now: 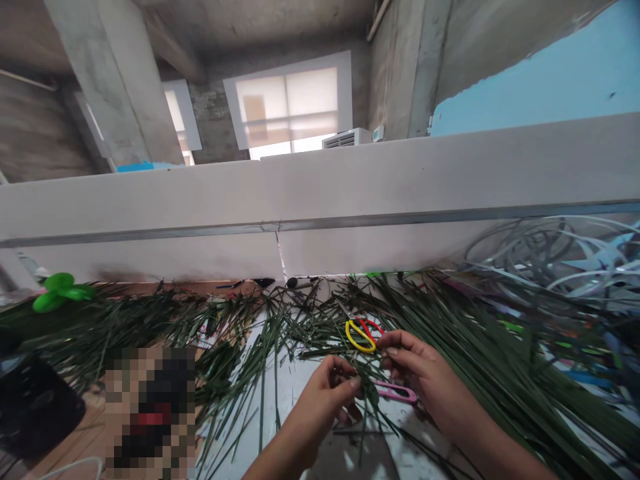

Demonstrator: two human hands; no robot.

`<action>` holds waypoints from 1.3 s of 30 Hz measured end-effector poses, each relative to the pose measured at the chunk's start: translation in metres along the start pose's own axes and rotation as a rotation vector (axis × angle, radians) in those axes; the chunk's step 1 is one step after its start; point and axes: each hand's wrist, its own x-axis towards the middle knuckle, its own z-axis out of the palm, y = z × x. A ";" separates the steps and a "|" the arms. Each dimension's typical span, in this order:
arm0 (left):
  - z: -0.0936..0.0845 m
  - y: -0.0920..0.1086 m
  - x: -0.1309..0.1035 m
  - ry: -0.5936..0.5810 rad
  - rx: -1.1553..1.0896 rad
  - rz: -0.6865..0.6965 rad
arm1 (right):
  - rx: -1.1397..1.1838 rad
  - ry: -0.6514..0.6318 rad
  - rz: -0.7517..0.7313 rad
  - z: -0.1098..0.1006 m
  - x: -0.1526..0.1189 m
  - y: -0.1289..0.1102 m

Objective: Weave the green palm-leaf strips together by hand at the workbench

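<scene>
Low in the centre of the head view, my left hand (330, 393) has its thumb and fingers closed on thin green leaf strips (369, 395). Just to its right is my right hand (417, 367), fingers bent towards the strips; whether it grips anything is too small to tell. A pink-handled tool (400, 392) lies between the hands, its other end hidden behind the leaves. Scissors with one yellow and one red handle (361, 339) rest on the leaves beyond, beside my right fingertips.
Long green leaves (480, 347) heap on the right, with more cut leaves on the left. A white partition (350, 193) stands behind. Coiled pale tubing (545, 253) is at right, a green object (60, 292) and a black object (40, 407) at left.
</scene>
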 end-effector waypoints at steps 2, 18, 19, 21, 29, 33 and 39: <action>0.002 -0.009 0.001 0.034 -0.093 -0.071 | -0.009 0.012 -0.030 0.000 -0.001 0.000; 0.013 0.001 -0.008 -0.098 -0.272 -0.004 | -0.023 0.044 -0.038 0.010 -0.005 -0.002; 0.013 0.001 -0.008 -0.057 -0.255 0.018 | -0.071 0.075 -0.072 0.008 -0.004 -0.003; 0.012 0.001 -0.005 0.045 -0.216 0.036 | -0.194 0.144 -0.184 0.005 -0.002 -0.006; 0.002 0.001 0.005 0.130 -0.074 0.038 | -0.618 -0.130 -0.388 0.006 -0.007 -0.010; 0.002 -0.002 0.005 0.122 -0.039 0.031 | -0.682 -0.191 -0.309 0.011 -0.009 -0.006; 0.003 -0.008 0.005 0.107 -0.070 0.063 | -0.534 -0.185 -0.248 0.010 -0.005 0.003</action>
